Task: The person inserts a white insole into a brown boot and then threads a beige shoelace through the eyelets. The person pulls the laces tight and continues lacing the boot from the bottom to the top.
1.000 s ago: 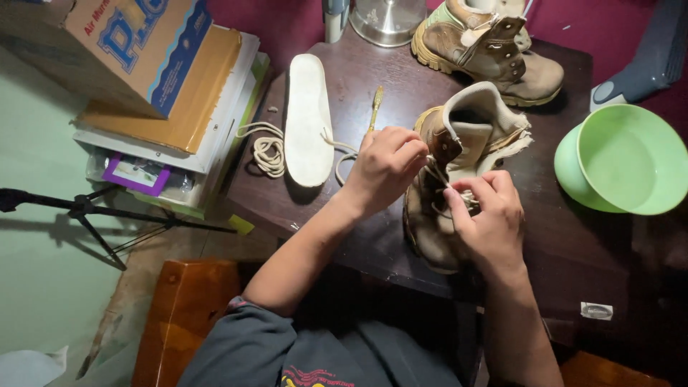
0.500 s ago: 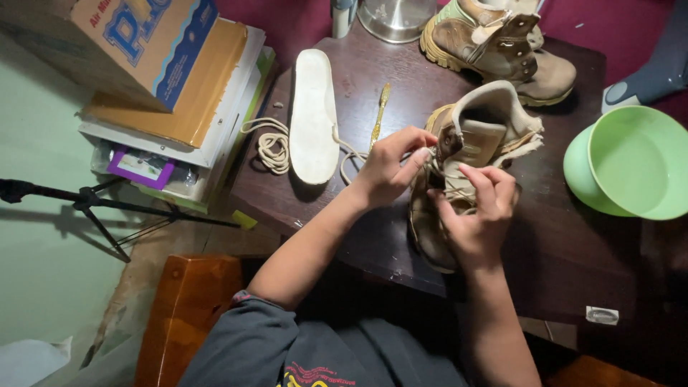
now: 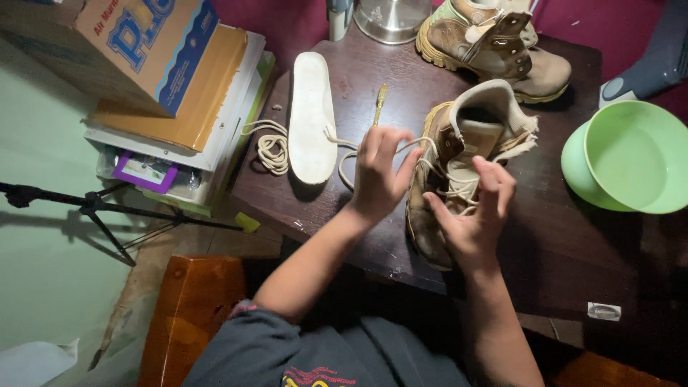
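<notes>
A tan boot [image 3: 466, 143] lies on its side on the dark wooden table [image 3: 566, 244], its opening facing up. My left hand [image 3: 380, 175] is raised beside the boot's left edge and pinches a cream shoelace [image 3: 423, 147] that runs from the boot's eyelets. My right hand [image 3: 469, 215] rests on the boot's lower front, fingers spread over the laced part. More lace trails left from my hand to a loose coil [image 3: 271, 149] at the table's edge.
A white insole [image 3: 312, 118] lies left of the boot, a small yellow-handled tool [image 3: 380, 100] beside it. A second boot [image 3: 494, 46] stands at the back. A green bowl [image 3: 631, 158] sits right. Stacked boxes [image 3: 165, 79] and a tripod [image 3: 93, 208] stand left.
My left hand has lifted off the boot and pulled the lace up and to the left. My right hand has opened and slid down the boot's front.
</notes>
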